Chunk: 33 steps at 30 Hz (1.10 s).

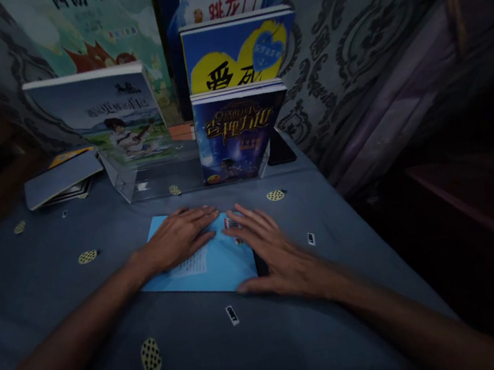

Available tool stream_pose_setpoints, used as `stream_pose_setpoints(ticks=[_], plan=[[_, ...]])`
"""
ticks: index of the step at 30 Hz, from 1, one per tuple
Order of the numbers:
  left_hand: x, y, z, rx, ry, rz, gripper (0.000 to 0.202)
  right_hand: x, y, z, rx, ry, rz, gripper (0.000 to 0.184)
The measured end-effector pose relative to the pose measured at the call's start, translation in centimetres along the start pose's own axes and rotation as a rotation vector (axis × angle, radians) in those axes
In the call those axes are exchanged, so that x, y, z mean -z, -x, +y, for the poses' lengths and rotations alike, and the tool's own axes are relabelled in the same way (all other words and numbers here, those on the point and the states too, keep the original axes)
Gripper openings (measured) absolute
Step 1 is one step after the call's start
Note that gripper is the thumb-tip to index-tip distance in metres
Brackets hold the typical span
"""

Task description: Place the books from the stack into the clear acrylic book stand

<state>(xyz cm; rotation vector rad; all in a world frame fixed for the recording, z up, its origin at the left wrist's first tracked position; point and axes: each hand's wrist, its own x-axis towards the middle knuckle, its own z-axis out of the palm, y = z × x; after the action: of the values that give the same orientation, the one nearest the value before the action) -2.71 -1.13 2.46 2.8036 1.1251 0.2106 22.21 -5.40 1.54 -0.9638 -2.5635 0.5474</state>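
A light-blue book (227, 267) lies flat on the patterned tablecloth, a barcode and a block of print showing on its upper face. Across its upper left part rests my left hand (182, 237), palm down with fingers stretched out. My right hand (272, 250) lies over the right edge, fingers spread near the barcode and thumb at the lower right corner. A dark strip shows beside the book under the right palm; I cannot tell what it is. Neither hand is closed around anything.
Beyond the hands, a clear stand (151, 179) bears a landscape-covered book (121, 114). To its right stand a dark-blue book (239, 136) and a blue-yellow book (238, 47). Stacked books (63, 178) lie left. A dark flat object (281, 149) sits near the table's right edge.
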Motion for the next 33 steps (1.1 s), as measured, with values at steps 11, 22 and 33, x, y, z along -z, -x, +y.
stream_pose_setpoints(ticks=[11, 22, 33], plan=[[-0.8, -0.5, -1.6, 0.040, -0.014, 0.103, 0.046, -0.3, 0.1, 0.3, 0.054, 0.084, 0.038, 0.060], [-0.8, -4.0, -0.6, -0.032, 0.038, 0.011, 0.046, -1.0, -0.1, 1.6, -0.162, -0.009, 0.083, 0.127], [0.0, -2.3, 2.6, -0.213, 0.165, -0.037, 0.040, -1.5, -0.2, 1.7, -0.145, -0.081, 0.147, 0.130]])
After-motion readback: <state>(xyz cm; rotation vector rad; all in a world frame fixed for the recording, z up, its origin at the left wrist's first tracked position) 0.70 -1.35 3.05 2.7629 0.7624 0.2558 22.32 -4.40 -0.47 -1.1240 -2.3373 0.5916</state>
